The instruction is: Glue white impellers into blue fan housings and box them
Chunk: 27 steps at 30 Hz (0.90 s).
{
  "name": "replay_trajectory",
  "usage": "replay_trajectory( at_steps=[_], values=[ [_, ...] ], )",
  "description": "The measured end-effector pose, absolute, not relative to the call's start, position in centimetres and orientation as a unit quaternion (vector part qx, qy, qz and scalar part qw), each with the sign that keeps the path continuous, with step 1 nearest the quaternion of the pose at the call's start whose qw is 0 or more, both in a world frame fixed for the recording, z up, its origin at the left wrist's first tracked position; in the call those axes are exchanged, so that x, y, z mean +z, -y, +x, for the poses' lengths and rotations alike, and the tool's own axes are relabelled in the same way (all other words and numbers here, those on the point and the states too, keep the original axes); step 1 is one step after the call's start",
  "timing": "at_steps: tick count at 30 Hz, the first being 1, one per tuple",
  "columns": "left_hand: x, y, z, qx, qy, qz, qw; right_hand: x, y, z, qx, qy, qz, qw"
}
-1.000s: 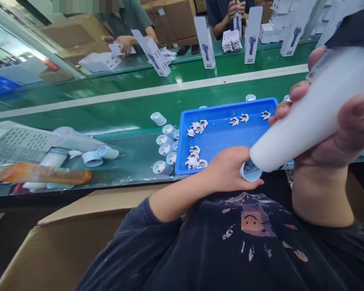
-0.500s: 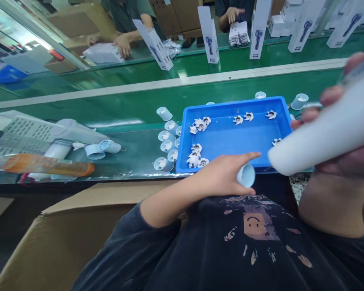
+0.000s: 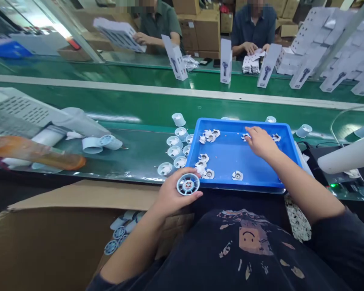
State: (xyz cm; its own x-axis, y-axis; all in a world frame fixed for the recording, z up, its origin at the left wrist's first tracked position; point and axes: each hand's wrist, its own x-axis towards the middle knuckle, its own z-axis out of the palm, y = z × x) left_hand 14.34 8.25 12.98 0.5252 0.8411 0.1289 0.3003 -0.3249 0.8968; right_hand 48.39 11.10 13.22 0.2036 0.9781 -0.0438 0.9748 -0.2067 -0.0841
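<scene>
My left hand (image 3: 167,193) is closed around a light-blue cylindrical fan housing (image 3: 188,184), its spoked round end facing up, near the front left corner of the blue tray (image 3: 239,182). My right hand (image 3: 262,142) reaches over the far side of that tray. Its fingers are stretched out at a white fan impeller (image 3: 245,137), which they partly cover. Another impeller (image 3: 237,175) lies alone near the front wall, and several are bunched at the tray's left side. Light-blue cups (image 3: 165,168) with white impellers inside stand left of the tray.
A white rounded cylinder (image 3: 348,155) sits at right above a black device (image 3: 321,161) with a green light. An orange bottle (image 3: 48,153) lies at left. Below is an open cardboard box (image 3: 63,242) holding blue housings. Two people work across the bench, behind upright white boxes (image 3: 226,66).
My right hand has let go of the white cylinder and moved left over the tray. My left hand has shifted left with the housing, whose spoked end now shows. The camera view has tilted up.
</scene>
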Motion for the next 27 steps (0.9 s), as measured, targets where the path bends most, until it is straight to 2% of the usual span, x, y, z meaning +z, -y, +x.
replay_trajectory(
  at_steps=[6, 12, 17, 22, 27],
  values=[
    [13.3, -8.3, 13.1, 0.332, -0.392, 0.764, 0.39, 11.9, -14.4, 48.3, -0.006, 0.595, -0.796, -0.113],
    [11.2, -8.8, 9.4, 0.374, -0.523, 0.665, 0.38, 11.9, -10.9, 47.7, -0.021, 0.768, -0.61, -0.194],
    [11.3, -9.4, 9.8, 0.352, -0.475, 0.678, 0.437, 12.3, -7.1, 47.7, 0.038, 0.825, -0.514, -0.232],
    [12.2, -9.9, 12.2, 0.297, -0.385, 0.731, 0.478, 12.7, -6.4, 47.2, 0.065, 0.786, -0.568, -0.238],
    [12.9, -10.0, 13.7, 0.275, -0.302, 0.797, 0.445, 11.7, -7.5, 45.8, 0.063, 0.704, -0.675, -0.211]
  ],
)
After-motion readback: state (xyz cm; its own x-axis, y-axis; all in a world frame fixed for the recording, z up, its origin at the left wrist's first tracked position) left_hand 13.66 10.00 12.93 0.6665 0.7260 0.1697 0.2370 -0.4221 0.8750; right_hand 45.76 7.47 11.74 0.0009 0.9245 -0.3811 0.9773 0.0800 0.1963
